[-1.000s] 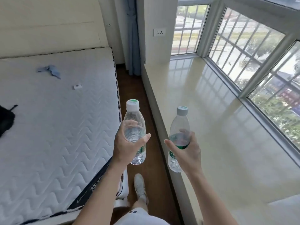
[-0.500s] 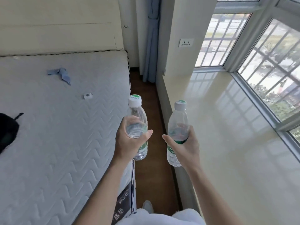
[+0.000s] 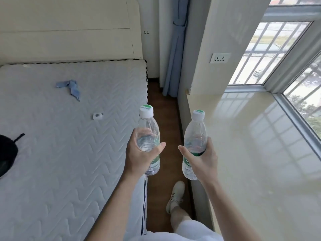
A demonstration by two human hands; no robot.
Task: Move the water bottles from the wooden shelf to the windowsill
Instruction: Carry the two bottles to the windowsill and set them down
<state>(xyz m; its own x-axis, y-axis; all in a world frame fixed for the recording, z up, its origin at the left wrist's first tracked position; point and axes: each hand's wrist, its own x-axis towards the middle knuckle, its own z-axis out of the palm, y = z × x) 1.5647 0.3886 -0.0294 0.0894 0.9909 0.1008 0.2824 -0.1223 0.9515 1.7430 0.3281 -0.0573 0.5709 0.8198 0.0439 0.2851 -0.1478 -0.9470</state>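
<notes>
I carry two clear plastic water bottles with white caps and green labels, both upright. My left hand (image 3: 141,156) grips the left bottle (image 3: 148,129) round its middle, above the mattress edge and the floor strip. My right hand (image 3: 202,160) grips the right bottle (image 3: 196,131) round its lower half, just left of the glossy cream windowsill (image 3: 260,153). The sill stretches along the right side under the barred windows. The wooden shelf is out of view.
A bare quilted mattress (image 3: 60,145) fills the left, with a blue cloth (image 3: 71,86), a small white plug (image 3: 98,116) and a black object (image 3: 7,153) on it. A narrow wooden floor strip (image 3: 163,119) runs between bed and sill. A blue curtain (image 3: 175,49) hangs ahead.
The view has swung left and advanced along the aisle; the window has slid toward the right edge. Both bottles stay upright in my hands, now a little farther apart.
</notes>
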